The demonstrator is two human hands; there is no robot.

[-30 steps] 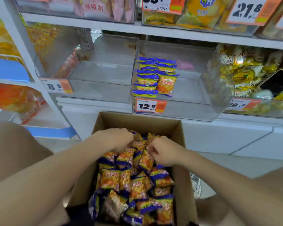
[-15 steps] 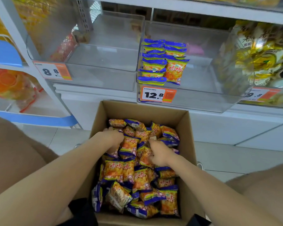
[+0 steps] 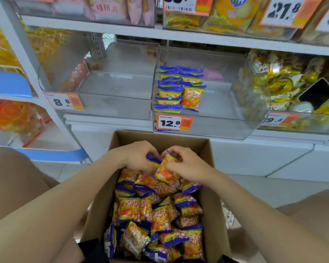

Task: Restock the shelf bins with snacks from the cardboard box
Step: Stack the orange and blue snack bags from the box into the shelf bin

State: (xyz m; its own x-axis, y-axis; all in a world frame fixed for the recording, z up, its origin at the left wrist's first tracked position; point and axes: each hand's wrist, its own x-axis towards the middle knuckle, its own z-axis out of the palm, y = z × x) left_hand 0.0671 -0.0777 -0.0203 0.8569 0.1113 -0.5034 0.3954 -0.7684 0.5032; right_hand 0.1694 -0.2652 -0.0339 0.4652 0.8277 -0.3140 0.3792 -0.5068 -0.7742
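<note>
An open cardboard box [image 3: 214, 190] on the floor holds several orange-and-blue snack packets [image 3: 156, 215]. At the far end of the box, my left hand [image 3: 135, 155] and my right hand [image 3: 186, 164] both grip a bunch of packets [image 3: 164, 171] lifted a little above the pile. Straight above the box, a clear shelf bin [image 3: 217, 128] with a 12.8 price tag [image 3: 174, 123] holds two short rows of the same packets [image 3: 176, 88] on its left side.
An empty clear bin [image 3: 110, 109] tagged 8.8 sits to the left. A bin of gold-wrapped snacks [image 3: 285, 80] with a dark phone [image 3: 316, 93] on top is at the right. More stocked bins line the upper shelf. My knees flank the box.
My hands, which reached down among the packets half a second ago, have come up together at the box's far end holding a bunch of packets. The view tilted up.
</note>
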